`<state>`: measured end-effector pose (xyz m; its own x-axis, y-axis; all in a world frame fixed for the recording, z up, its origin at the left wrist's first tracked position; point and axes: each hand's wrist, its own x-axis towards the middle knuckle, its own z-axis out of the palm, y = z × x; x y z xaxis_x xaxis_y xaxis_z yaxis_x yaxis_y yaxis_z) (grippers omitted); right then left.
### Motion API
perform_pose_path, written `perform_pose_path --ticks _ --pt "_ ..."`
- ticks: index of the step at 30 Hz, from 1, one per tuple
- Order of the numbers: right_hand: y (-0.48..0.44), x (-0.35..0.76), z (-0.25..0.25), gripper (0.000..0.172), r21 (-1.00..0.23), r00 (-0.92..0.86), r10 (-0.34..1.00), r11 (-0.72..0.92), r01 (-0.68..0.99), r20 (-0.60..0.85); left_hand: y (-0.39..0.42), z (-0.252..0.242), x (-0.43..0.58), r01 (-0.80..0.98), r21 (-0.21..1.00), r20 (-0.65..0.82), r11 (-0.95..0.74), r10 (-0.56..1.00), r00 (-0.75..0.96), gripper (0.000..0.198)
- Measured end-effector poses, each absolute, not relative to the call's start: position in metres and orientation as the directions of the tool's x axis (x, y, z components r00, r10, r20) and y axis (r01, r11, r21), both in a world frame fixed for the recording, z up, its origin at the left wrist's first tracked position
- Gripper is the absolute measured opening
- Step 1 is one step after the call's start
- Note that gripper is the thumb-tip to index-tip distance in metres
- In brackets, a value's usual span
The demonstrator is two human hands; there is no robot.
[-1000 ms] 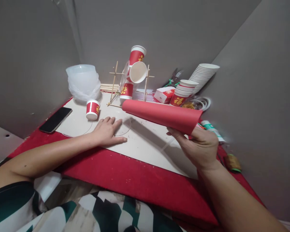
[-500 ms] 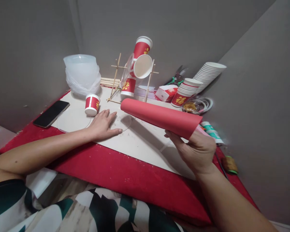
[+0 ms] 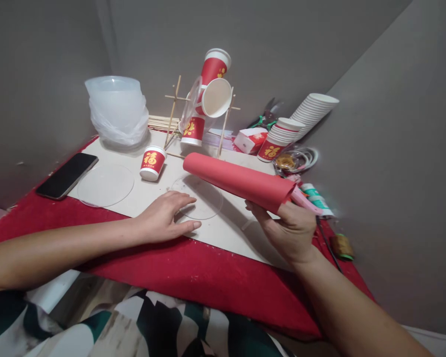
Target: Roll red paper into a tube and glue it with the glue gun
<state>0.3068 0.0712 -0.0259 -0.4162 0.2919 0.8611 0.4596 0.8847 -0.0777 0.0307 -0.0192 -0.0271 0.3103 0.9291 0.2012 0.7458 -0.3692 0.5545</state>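
My right hand (image 3: 288, 230) is closed round the near end of a rolled red paper tube (image 3: 238, 181), held above the white board (image 3: 230, 233) and pointing left and away. Flat on the board lies my left hand (image 3: 165, 218), fingers stretched out, fingertips at the near edge of a clear round disc (image 3: 202, 197). A second clear disc (image 3: 106, 185) rests further left. A small red paper cup (image 3: 152, 162) stands upside down and tilted just beyond my left hand.
A stick frame carrying red cups (image 3: 208, 99) stands at the back. Around it are a plastic-bagged bowl stack (image 3: 117, 111), a black phone (image 3: 67, 174), stacked cups (image 3: 278, 141), white cup stack (image 3: 314, 111), a red box (image 3: 250, 140), scissors (image 3: 265, 119) and a glue tube (image 3: 315, 198).
My left hand slid toward me and to the right, dragging the clear disc with it. The left disc is now uncovered. The red tube stays held in my right hand.
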Motion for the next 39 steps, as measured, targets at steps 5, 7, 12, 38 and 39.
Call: perform_pose_path --ticks 5,7,12,38,39 --pt "0.069 0.314 -0.031 0.009 0.02 -0.49 0.271 0.86 0.51 0.828 -0.006 -0.028 0.016 0.658 0.679 0.277 -0.325 0.944 0.181 0.047" --pt "0.067 0.314 -0.033 0.007 0.039 -0.485 0.263 0.849 0.527 0.834 0.008 -0.03 0.006 0.701 0.649 0.306 -0.296 0.945 0.116 0.044" --pt "0.061 0.307 -0.039 0.007 0.05 -0.46 0.242 0.842 0.537 0.855 0.034 -0.039 -0.008 0.812 0.543 0.272 -0.214 0.96 0.071 0.044" --pt "0.05 0.311 -0.064 0.024 0.11 -0.675 0.363 0.828 0.55 0.643 0.03 -0.051 0.004 0.695 0.617 0.436 -0.37 0.896 0.091 0.041" --pt "0.049 0.311 -0.064 0.022 0.105 -0.677 0.368 0.829 0.55 0.638 0.028 -0.052 0.004 0.724 0.55 0.477 -0.416 0.868 0.136 0.04"
